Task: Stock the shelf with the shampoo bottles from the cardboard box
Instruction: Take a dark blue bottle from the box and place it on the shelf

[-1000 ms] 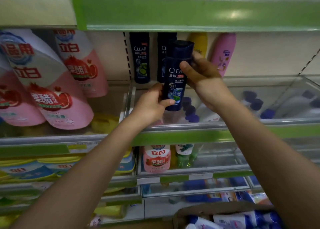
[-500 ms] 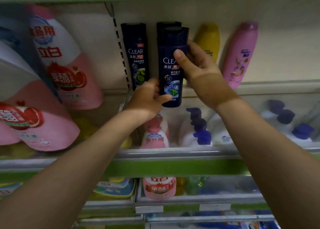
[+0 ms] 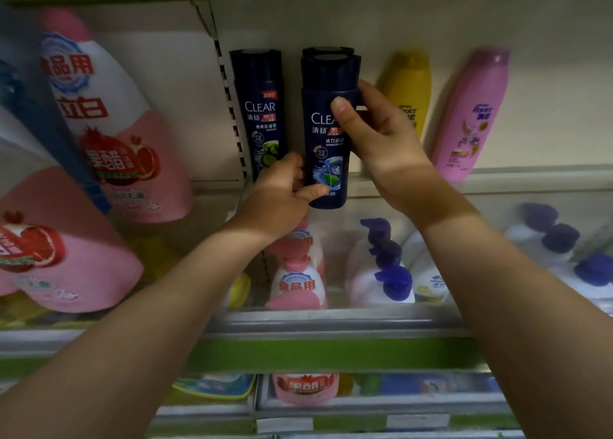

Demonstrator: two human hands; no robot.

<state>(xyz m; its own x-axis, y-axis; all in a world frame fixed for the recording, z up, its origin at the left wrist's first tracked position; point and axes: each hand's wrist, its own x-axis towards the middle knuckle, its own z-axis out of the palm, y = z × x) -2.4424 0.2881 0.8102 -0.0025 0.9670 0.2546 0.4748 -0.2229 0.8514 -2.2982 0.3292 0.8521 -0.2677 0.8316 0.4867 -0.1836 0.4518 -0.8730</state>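
A dark blue CLEAR shampoo bottle [image 3: 326, 160] is held upright over the shelf, in front of another dark bottle whose cap [image 3: 326, 51] shows just behind it. My right hand [image 3: 381, 140] grips its upper body from the right, thumb across the label. My left hand [image 3: 282, 196] pinches its lower left edge, thumb on the front. A second CLEAR shampoo bottle [image 3: 260, 113] stands on the shelf just to the left. The cardboard box is out of view.
A yellow bottle [image 3: 408, 90] and a pink bottle [image 3: 471, 116] stand to the right on the same shelf. Large pink detergent jugs [image 3: 109, 130] fill the left. White pump bottles [image 3: 384, 272] sit behind the clear shelf rail [image 3: 331, 322] below.
The held bottle has moved a little further back toward the shelf, closer to the bottle behind it. Both hands keep their hold. The camera view has tilted up.
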